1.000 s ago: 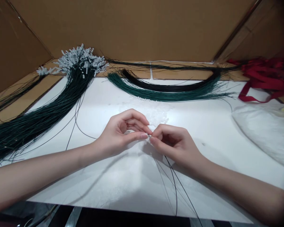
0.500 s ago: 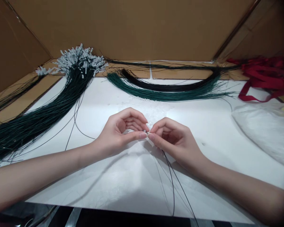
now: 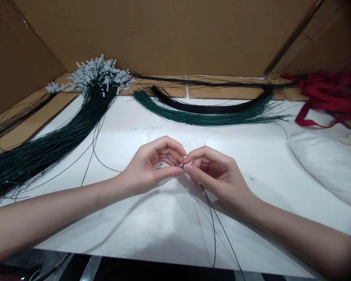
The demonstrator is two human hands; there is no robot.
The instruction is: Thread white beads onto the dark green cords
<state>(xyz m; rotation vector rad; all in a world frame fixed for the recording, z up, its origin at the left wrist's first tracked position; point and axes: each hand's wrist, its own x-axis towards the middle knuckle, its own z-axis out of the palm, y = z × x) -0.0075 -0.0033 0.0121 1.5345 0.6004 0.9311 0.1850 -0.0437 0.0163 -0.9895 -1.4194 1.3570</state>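
My left hand (image 3: pixel 152 166) and my right hand (image 3: pixel 215 169) meet above the middle of the white board, fingertips almost touching. Between them is the end of a thin dark wire (image 3: pixel 213 226), with something small and pale on it that I cannot make out clearly. My right thumb and forefinger pinch this end. The left thumb and fingers are closed about it from the other side. Two dark strands run down from under my right hand past the board's front edge. Small white beads (image 3: pixel 175 130) lie scattered just beyond my hands.
At the left lies a thick bundle of dark green wires (image 3: pixel 73 128) with white beaded tips (image 3: pixel 101 76). Green wires (image 3: pixel 204 119) and black wires (image 3: pixel 199 107) curve across the back. Red ribbon (image 3: pixel 324 101) and a clear plastic bag (image 3: pixel 327 160) are at right. Cardboard walls (image 3: pixel 163 35) enclose the board (image 3: pixel 105 238).
My left hand has shifted slightly right and down, and its thumb and forefinger are a little farther apart. The right hand has hardly moved.
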